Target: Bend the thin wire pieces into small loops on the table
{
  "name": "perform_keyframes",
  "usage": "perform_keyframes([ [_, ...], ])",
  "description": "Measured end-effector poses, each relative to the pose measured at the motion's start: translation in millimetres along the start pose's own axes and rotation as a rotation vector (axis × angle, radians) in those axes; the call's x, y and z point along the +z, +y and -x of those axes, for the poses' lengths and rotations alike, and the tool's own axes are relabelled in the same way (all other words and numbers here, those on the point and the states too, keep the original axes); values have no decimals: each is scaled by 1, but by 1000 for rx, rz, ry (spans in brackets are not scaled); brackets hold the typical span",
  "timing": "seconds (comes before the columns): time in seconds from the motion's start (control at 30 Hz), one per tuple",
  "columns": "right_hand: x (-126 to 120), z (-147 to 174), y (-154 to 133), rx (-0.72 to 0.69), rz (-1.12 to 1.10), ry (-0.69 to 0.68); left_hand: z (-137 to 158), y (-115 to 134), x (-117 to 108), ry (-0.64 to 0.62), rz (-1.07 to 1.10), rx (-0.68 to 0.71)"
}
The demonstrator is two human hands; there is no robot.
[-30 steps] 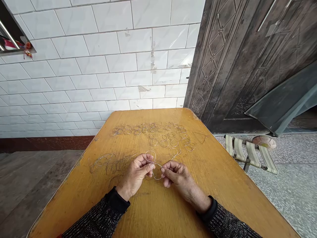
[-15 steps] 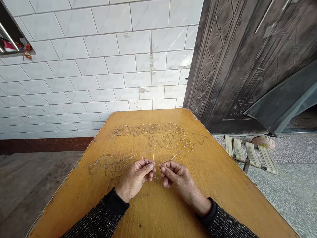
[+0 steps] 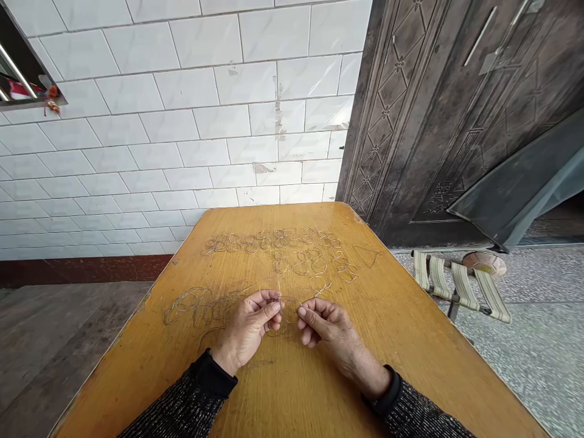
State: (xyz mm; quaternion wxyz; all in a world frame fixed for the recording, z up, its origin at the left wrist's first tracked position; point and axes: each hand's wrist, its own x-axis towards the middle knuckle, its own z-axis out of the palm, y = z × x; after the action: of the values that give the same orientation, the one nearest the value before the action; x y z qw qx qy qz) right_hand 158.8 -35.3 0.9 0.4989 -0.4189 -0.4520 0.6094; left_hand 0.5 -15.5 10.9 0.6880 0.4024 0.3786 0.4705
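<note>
Over the near half of a wooden table (image 3: pixel 301 389), my left hand (image 3: pixel 255 322) pinches a thin wire (image 3: pixel 279 289) between thumb and forefinger. A hand's width to its right, my right hand (image 3: pixel 326 325) is closed in a pinch at a fine wire end. Faint curves of wire show in the gap between the hands, but I cannot tell how they join. Just left of my left hand lies a loose tangle of wire loops (image 3: pixel 194 299). Beyond the hands, wire rings bent into clusters (image 3: pixel 280 238) lie in rows, with a wire triangle (image 3: pixel 367 255) at their right.
A white tiled wall (image 3: pixel 196 115) stands behind the table, and a dark patterned metal door (image 3: pixel 424 121) is at the right. On the floor to the right are a striped folding stool (image 3: pixel 460 283) and a ball (image 3: pixel 484 263). A barred window (image 3: pixel 22 73) is at upper left.
The wire at my left fingers has turned, its loop now looking narrower and more upright. The hands have drawn very slightly apart, both still pinching.
</note>
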Motion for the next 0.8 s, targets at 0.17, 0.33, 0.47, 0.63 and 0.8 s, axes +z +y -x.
perform_keyframes([
  [0.17,-6,-3,-7,-58,3,40,1,1,-1,22,-45,-26],
  [0.33,-35,-3,-28,-208,91,156,-2,0,-3,50,-64,-16],
  [0.47,-65,3,-36,-227,93,243,-1,-1,-2,14,-111,1],
  [0.63,-84,4,-23,-89,-49,255,3,0,1,-19,-165,-3],
  [0.8,-82,-5,-8,-29,-145,324,2,-1,1,-30,-183,-20],
])
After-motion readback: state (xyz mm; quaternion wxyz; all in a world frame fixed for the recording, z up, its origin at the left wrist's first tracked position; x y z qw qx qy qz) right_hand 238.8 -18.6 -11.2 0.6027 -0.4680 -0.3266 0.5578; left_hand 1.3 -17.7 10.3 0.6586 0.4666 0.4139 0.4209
